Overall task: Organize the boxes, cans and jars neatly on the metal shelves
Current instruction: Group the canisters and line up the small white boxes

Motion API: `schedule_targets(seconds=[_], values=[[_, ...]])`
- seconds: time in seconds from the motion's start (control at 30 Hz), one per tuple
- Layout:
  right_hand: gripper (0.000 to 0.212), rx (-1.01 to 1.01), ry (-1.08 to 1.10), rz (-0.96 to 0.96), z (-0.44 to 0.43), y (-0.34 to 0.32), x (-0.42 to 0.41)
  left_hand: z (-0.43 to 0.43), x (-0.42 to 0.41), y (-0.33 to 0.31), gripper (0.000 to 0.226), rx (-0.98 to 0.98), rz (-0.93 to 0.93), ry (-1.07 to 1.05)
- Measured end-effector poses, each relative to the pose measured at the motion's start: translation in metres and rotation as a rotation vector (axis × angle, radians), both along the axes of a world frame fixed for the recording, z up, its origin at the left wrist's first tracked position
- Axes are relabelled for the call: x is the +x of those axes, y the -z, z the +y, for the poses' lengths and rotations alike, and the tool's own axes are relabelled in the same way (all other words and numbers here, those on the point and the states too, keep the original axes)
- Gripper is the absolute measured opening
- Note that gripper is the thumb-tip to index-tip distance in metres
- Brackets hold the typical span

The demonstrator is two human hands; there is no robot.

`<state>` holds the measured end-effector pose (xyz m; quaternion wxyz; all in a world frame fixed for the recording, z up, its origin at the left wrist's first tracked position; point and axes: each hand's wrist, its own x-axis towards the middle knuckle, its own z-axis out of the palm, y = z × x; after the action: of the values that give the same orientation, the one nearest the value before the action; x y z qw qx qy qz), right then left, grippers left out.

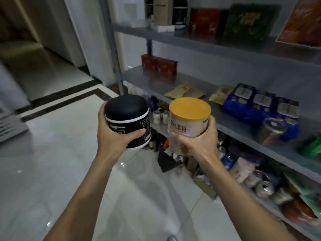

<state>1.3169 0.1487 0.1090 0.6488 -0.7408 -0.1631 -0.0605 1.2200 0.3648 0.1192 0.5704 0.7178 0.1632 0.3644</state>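
My left hand (111,136) grips a black jar (127,117) with a domed black lid and a white band, held upright in front of me. Just to its right, my right hand (199,141) grips a beige can (188,119) with a flat yellow lid. Both containers hang in the air over the floor, in front of the left end of the grey metal shelves (225,122). The two containers are close together but apart.
The middle shelf holds a red box (159,66), tan pouches (184,90), blue packets (257,103) and a glass jar (271,131). Boxes (250,21) and a black jar (179,13) stand on the top shelf. Lower shelves are crowded with jars and bags. White tiled floor (60,153) spreads left.
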Motion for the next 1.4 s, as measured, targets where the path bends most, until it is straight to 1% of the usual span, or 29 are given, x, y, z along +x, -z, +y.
schedule_targets(seconds=[0.17, 0.33, 0.5, 0.7, 0.9, 1.2, 1.3, 1.4], values=[[0.096, -0.05, -0.192, 0.068, 0.05, 0.046, -0.014, 0.028, -0.052, 0.044, 0.117, -0.048, 0.06, -0.163], [0.104, -0.075, -0.297, 0.108, 0.086, 0.071, -0.01, 0.047, -0.075, 0.065, 0.117, -0.036, 0.116, -0.301], [0.111, -0.1, -0.387, 0.131, 0.116, 0.087, 0.009, 0.054, -0.081, 0.077, 0.124, -0.014, 0.173, -0.404], [0.105, -0.157, -0.486, 0.114, 0.155, 0.101, 0.039, 0.07, -0.069, 0.095, 0.122, -0.058, 0.217, -0.493], [0.107, -0.217, -0.492, 0.151, 0.211, 0.119, 0.072, 0.139, -0.02, 0.113, 0.126, -0.093, 0.257, -0.462], [0.104, -0.208, -0.303, 0.246, 0.304, 0.127, 0.114, 0.283, 0.069, 0.111, 0.123, -0.07, 0.244, -0.296], [0.107, -0.219, -0.259, 0.255, 0.339, 0.125, 0.132, 0.321, 0.095, 0.109, 0.124, -0.078, 0.232, -0.275], [0.107, -0.221, -0.261, 0.236, 0.375, 0.124, 0.156, 0.35, 0.119, 0.107, 0.124, -0.074, 0.234, -0.283]])
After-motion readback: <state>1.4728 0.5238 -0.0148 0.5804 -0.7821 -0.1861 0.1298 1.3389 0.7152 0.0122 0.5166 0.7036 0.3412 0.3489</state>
